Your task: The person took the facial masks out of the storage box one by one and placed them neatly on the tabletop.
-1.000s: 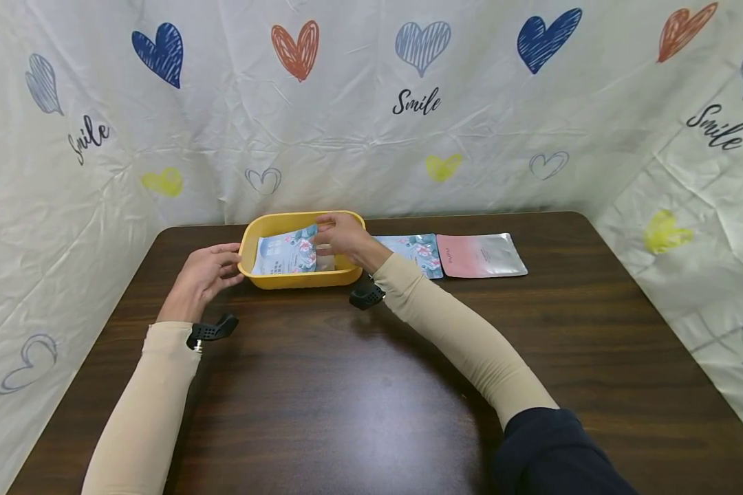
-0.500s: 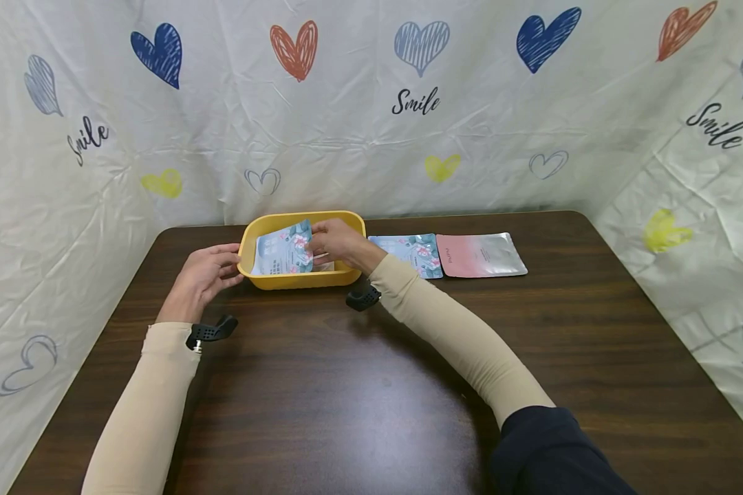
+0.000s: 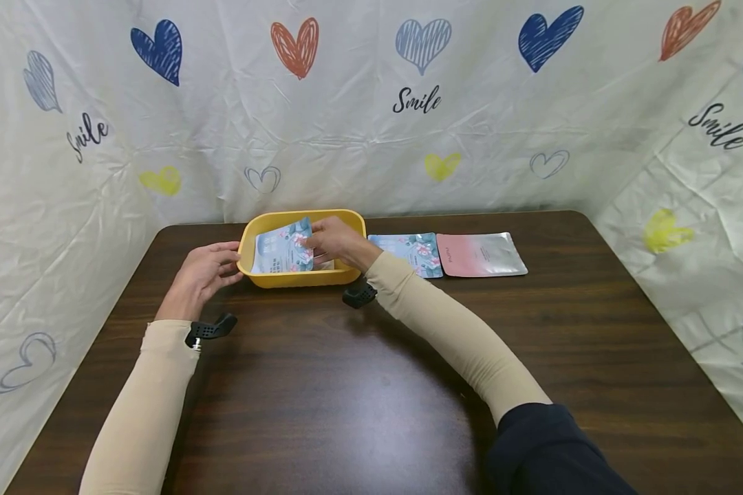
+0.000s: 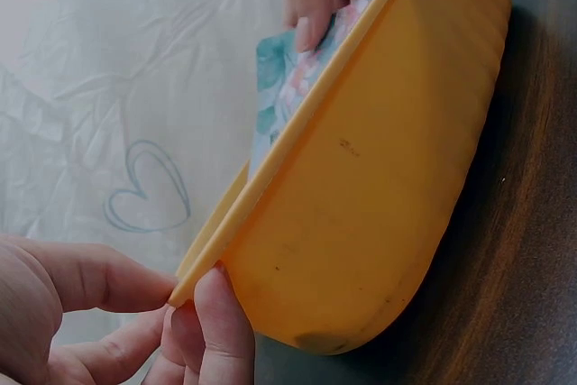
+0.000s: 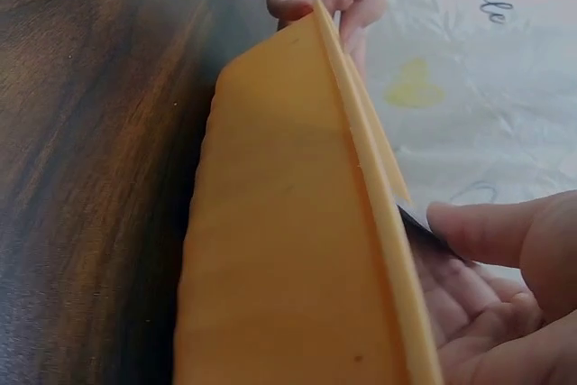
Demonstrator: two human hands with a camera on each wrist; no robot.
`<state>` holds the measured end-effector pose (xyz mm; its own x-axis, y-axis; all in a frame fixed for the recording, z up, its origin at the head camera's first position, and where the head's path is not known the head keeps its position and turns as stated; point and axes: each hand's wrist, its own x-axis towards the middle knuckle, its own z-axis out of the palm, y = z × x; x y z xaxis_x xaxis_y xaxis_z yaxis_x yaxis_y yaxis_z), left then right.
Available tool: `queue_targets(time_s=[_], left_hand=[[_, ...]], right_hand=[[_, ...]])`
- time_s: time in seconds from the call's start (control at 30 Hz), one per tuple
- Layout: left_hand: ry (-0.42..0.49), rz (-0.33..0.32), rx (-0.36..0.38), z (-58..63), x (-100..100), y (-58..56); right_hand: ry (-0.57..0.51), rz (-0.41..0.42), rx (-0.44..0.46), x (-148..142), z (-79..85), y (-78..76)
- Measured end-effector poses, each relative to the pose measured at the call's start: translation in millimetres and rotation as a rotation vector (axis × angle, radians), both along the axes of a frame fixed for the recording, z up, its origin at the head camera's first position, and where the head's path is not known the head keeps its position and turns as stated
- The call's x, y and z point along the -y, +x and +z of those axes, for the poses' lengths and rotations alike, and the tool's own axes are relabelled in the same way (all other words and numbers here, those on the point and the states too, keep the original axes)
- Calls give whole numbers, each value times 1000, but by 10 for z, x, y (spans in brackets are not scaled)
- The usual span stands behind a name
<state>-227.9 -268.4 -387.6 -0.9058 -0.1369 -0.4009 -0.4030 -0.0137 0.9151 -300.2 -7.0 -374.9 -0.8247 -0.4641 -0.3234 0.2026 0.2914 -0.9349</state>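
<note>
A yellow plastic tub [image 3: 309, 280] stands at the back left of the table. Inside leans a blue floral face mask packet [image 3: 278, 251], its right edge raised. My right hand [image 3: 337, 240] reaches over the tub and pinches that right edge, thumb on the printed face and fingers behind. At the tub's left end my left hand [image 3: 203, 275] pinches the rim, as the left wrist view shows with fingers [image 4: 225, 322] below the lip. The right wrist view has the tub's side wall [image 5: 279, 196] in front, hiding most of the packet.
To the right of the tub lie another blue floral packet [image 3: 417, 254] and a pink and silver packet [image 3: 479, 255], side by side on the dark wooden table [image 3: 359, 385]. A white cloth [image 3: 347, 158] with printed hearts hangs behind the table's back edge.
My right hand has shifted slightly left and lower, and the packet in the tub has moved a little left with its right edge tilted up. The left hand stays at the rim.
</note>
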Motion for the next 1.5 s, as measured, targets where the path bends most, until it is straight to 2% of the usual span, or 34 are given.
queue_targets(time_s=[0.67,1.03,1.5], left_hand=[[-16,-21,1,-8,13,-30],[13,-7,7,-14,18,-26],[23,-11,1,-7,13,-7]], right_hand=[[-78,-59,-53,-288,76,28],[-163,-89,-5,-528,174,89],[-125,-83,-46,-791,237,183]])
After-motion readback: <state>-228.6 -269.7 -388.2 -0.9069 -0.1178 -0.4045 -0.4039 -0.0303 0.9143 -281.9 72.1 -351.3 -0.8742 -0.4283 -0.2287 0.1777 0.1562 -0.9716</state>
